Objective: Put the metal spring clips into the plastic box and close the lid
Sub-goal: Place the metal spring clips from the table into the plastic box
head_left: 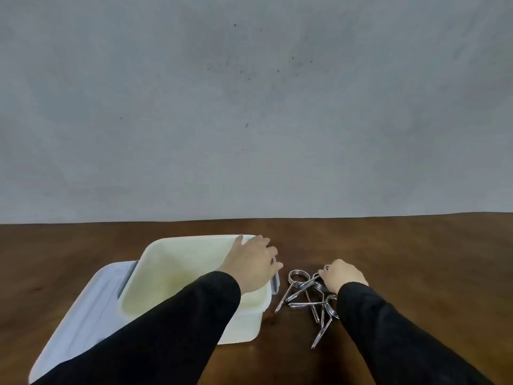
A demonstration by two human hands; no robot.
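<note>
A cream plastic box [177,270] stands open on the wooden table, and its inside looks empty. Its pale lid [88,309] lies flat to the left, partly under the box. My left hand [254,263] rests on the box's right rim, fingers curled over the far right corner by the grey latch [275,284]. Several metal spring clips [308,298] lie in a heap just right of the box. My right hand [342,275] sits on top of the heap, fingers closed around one clip's coil. Both sleeves are black.
The dark wooden table [416,259] runs back to a plain grey wall [249,107]. Bare wood stretches right of the clips and behind the box. A grey latch [127,276] also shows on the box's left side.
</note>
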